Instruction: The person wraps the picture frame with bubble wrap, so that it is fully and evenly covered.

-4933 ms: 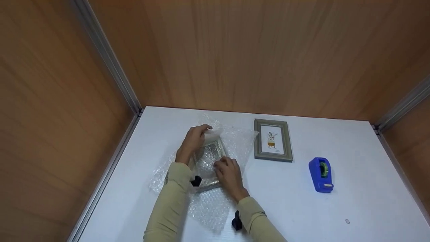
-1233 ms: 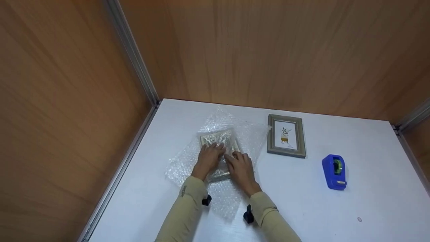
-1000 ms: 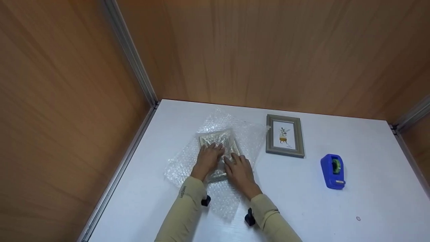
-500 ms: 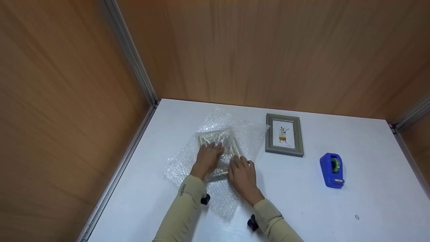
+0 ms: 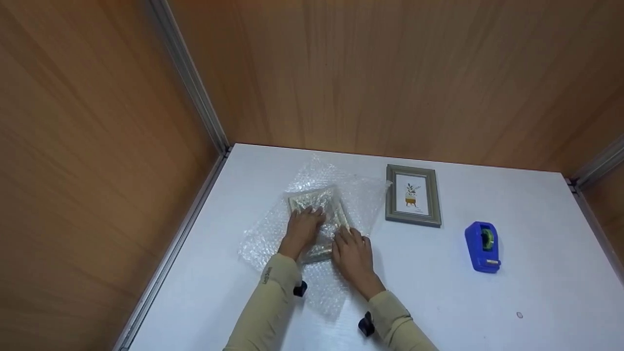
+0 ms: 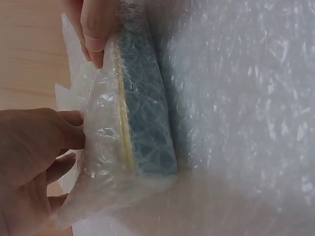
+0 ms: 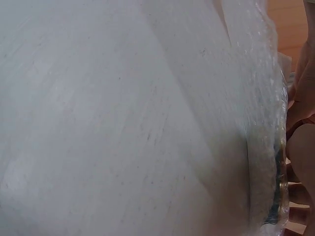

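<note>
A picture frame (image 5: 308, 199) with a pale gold edge lies flat under clear bubble wrap (image 5: 321, 295), one layer folded over its top. My left hand (image 5: 302, 228) rests on the covered middle of this frame, fingers laid over the wrap. At the frame's right edge, my right hand (image 5: 354, 252) presses the wrap with its fingers stretched forward. The left wrist view shows the frame's bluish side (image 6: 147, 113) through the wrap, with fingertips of both hands on the film. In the right wrist view, fingers (image 7: 298, 194) show along the wrapped edge.
A second grey-green picture frame (image 5: 413, 221) with a potted-plant picture lies uncovered at the back right, a wrap corner reaching its left side. Farther right stands a blue tape dispenser (image 5: 480, 248) with a green roll. Wooden panels (image 5: 370, 73) enclose the white table (image 5: 419, 302).
The top layer of wrap has been laid down over the frame. My left hand has come from the far left corner to its middle; my right hand has slid to its right edge.
</note>
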Action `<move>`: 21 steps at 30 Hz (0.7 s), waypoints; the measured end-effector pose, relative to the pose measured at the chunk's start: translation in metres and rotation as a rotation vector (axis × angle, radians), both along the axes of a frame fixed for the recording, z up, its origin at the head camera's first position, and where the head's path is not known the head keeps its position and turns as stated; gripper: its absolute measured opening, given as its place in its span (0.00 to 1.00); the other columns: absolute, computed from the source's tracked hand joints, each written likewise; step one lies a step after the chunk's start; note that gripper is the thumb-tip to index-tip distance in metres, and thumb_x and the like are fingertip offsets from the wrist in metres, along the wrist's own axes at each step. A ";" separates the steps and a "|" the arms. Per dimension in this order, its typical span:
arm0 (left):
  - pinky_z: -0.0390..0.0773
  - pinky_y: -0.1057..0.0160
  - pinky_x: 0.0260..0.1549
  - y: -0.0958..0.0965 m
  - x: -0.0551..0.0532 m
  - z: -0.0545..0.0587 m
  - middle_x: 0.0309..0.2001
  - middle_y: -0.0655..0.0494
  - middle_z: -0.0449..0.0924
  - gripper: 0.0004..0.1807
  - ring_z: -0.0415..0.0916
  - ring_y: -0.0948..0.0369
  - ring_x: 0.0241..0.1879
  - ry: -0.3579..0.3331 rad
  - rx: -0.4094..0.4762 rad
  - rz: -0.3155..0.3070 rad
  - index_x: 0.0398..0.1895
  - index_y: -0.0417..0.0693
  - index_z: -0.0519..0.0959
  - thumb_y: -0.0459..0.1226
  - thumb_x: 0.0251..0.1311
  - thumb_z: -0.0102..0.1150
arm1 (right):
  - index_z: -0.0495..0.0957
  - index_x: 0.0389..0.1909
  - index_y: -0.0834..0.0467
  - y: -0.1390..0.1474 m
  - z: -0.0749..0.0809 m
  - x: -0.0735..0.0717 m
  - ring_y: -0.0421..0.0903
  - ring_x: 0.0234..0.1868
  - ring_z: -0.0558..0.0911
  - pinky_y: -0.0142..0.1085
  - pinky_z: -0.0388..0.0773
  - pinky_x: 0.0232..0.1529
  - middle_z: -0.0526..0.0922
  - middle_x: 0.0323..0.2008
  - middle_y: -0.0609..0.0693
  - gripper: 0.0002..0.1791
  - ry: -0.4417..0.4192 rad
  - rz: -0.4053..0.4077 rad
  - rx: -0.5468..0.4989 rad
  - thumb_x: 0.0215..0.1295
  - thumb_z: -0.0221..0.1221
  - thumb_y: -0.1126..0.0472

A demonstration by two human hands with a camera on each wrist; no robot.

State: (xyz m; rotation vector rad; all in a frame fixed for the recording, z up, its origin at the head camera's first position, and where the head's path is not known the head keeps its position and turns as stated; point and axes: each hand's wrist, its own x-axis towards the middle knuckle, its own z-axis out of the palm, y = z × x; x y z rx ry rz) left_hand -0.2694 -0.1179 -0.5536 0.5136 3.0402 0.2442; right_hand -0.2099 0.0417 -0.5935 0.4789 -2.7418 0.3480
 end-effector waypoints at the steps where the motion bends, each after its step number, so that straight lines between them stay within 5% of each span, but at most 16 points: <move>1: 0.57 0.40 0.60 0.001 0.000 0.000 0.64 0.58 0.66 0.18 0.59 0.51 0.65 -0.004 -0.009 0.007 0.56 0.57 0.75 0.35 0.64 0.48 | 0.77 0.53 0.56 0.000 0.000 0.001 0.53 0.58 0.69 0.51 0.69 0.50 0.74 0.58 0.52 0.20 0.005 0.003 -0.014 0.65 0.51 0.51; 8: 0.56 0.34 0.57 0.004 0.001 0.002 0.66 0.61 0.62 0.23 0.56 0.54 0.67 -0.031 -0.050 0.039 0.59 0.60 0.72 0.32 0.61 0.50 | 0.78 0.51 0.56 0.002 0.000 0.001 0.53 0.57 0.71 0.52 0.71 0.48 0.75 0.57 0.53 0.18 0.029 0.011 -0.081 0.64 0.53 0.53; 21: 0.57 0.32 0.55 0.001 0.001 0.002 0.65 0.60 0.65 0.19 0.58 0.51 0.65 -0.023 0.029 0.036 0.56 0.60 0.75 0.36 0.64 0.47 | 0.77 0.54 0.56 0.011 -0.001 0.000 0.53 0.60 0.69 0.50 0.69 0.53 0.73 0.59 0.52 0.19 -0.060 0.051 -0.169 0.65 0.53 0.53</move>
